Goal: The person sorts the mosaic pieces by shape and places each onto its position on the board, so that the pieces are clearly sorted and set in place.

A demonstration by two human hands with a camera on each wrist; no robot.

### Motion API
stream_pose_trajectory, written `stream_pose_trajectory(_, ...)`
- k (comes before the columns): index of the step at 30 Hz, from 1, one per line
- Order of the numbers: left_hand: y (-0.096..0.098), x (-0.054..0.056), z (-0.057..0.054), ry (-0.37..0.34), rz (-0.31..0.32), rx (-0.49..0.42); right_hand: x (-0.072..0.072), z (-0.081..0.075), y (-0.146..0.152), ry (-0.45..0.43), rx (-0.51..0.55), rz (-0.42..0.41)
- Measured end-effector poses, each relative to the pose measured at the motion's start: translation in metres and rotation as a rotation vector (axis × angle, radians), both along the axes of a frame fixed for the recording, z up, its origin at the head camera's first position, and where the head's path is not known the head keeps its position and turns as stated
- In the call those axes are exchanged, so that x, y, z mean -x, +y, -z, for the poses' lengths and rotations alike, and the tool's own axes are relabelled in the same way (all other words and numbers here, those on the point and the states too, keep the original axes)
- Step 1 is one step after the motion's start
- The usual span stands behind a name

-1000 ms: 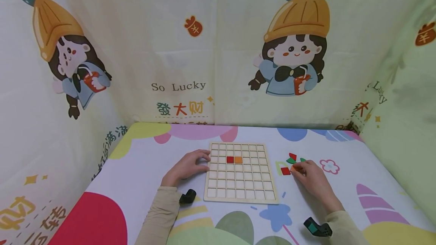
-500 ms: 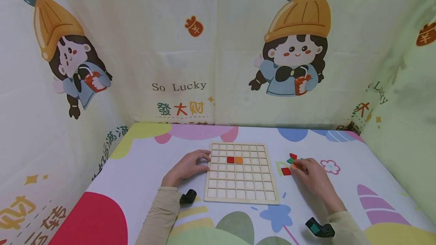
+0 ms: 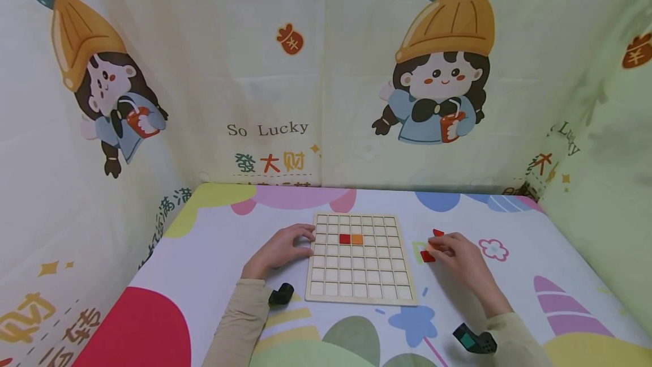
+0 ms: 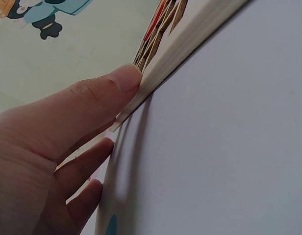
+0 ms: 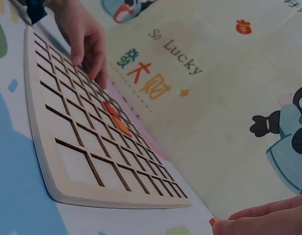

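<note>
A wooden grid board [image 3: 359,301] lies on the table, a red square tile [image 3: 344,239] and an orange square tile [image 3: 357,239] side by side in its cells. My left hand [image 3: 282,248] rests at the board's left edge, its thumb [image 4: 126,78] against the side and the other fingers loosely spread. To the right of the board, my right hand [image 3: 464,262] pinches a small orange tile [image 5: 213,222] between thumb and fingers, mostly covered by them. A loose red tile [image 3: 427,257] lies just below those fingertips, and another red piece [image 3: 438,233] shows above them.
A printed cloth [image 3: 224,208] with coloured shapes covers the table. Patterned curtains [image 3: 351,89] stand at the back and both sides. Each forearm wears a dark wrist camera, the left [image 3: 281,294] near the board's lower left corner and the right [image 3: 475,339] nearer the front.
My right hand has shifted slightly left and away from me with the orange tile, now covering the green pieces seen earlier. The left hand and board stay put.
</note>
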State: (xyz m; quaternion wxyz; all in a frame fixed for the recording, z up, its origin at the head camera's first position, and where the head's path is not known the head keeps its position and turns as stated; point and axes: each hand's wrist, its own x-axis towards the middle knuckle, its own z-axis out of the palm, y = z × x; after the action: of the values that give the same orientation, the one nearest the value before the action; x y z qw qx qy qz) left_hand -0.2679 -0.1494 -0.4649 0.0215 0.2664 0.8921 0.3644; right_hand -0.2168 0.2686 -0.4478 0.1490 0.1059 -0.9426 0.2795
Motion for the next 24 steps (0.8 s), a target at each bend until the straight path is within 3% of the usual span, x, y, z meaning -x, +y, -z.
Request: stream_pose_trajectory(24, 0.0, -0.001, -0.001, -0.002, -0.007, -0.003, 0.024, -0.011, -0.036, -0.035, 0.122, -0.062)
